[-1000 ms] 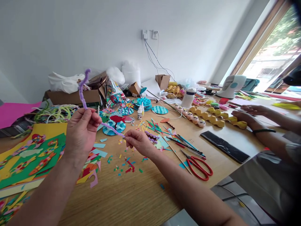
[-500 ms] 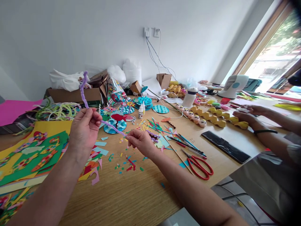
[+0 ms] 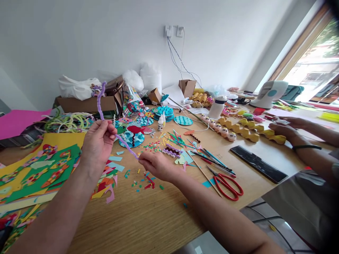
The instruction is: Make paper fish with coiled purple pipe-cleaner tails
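A fuzzy purple pipe cleaner point(image 3: 99, 102) is stretched between my two hands above the table. My left hand point(image 3: 100, 139) pinches it partway along, and its wavy upper part sticks up past the fingers. The lower end is pinched by my right hand point(image 3: 153, 164), lower and to the right. Just behind the right hand lie wavy purple and brown pipe cleaner pieces point(image 3: 172, 151). Beyond the hands is a blue patterned disc point(image 3: 127, 139) with a red shape and a dark wavy strip on it. Small paper scraps point(image 3: 149, 181) lie below the right hand.
Red-handled scissors point(image 3: 227, 185), brushes point(image 3: 212, 162) and a black phone point(image 3: 258, 164) lie on the right. Glue bottles point(image 3: 160, 123) stand behind. Green paper point(image 3: 26, 187) with fish cutouts lies left. Another person's hands point(image 3: 284, 130) are at the far right, near yellow egg-carton strips point(image 3: 238, 128).
My right hand has moved slightly left and down with the pipe cleaner's end, uncovering more of the purple and brown pieces. The whole view has shifted slightly.
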Action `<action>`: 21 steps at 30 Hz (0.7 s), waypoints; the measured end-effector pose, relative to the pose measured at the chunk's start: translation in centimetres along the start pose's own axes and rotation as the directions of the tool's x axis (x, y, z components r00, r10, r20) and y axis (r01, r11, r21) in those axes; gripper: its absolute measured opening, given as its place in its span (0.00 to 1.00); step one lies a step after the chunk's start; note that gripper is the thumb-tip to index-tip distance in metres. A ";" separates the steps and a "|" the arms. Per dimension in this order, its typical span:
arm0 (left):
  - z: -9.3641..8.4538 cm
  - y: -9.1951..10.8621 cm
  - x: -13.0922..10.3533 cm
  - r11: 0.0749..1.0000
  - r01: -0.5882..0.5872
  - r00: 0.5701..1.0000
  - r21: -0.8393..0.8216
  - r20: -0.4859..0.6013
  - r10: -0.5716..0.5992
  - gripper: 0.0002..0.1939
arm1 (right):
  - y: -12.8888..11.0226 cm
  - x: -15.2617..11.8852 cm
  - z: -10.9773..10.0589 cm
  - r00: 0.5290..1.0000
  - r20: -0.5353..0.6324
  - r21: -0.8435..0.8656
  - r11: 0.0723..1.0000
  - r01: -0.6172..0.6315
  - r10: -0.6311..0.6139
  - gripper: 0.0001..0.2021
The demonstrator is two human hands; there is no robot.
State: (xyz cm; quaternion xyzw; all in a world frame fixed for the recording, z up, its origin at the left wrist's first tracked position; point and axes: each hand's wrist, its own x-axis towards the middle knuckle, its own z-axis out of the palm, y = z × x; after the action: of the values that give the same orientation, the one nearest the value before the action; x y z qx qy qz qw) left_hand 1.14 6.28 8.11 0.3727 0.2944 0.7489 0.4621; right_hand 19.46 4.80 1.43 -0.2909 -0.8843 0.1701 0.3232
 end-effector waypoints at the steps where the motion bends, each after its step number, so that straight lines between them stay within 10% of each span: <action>1: 0.0 0.0 0.0 1.000 -0.002 1.000 -0.013 -0.007 0.002 0.10 | 0.1 0.0 0.0 0.999 -0.028 0.030 0.999 -0.037 0.038 0.06; 21: 0.3 0.7 -0.3 0.995 -0.047 0.993 -0.085 -0.112 0.037 0.10 | 1.1 0.3 -0.6 0.958 -0.105 0.450 0.871 -0.195 0.268 0.05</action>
State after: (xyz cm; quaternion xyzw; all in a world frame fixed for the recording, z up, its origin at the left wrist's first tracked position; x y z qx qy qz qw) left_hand 1.11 5.74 8.71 0.3165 0.2787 0.7899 0.4452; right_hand 20.13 5.88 1.50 -0.3285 -0.7528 0.3763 0.4287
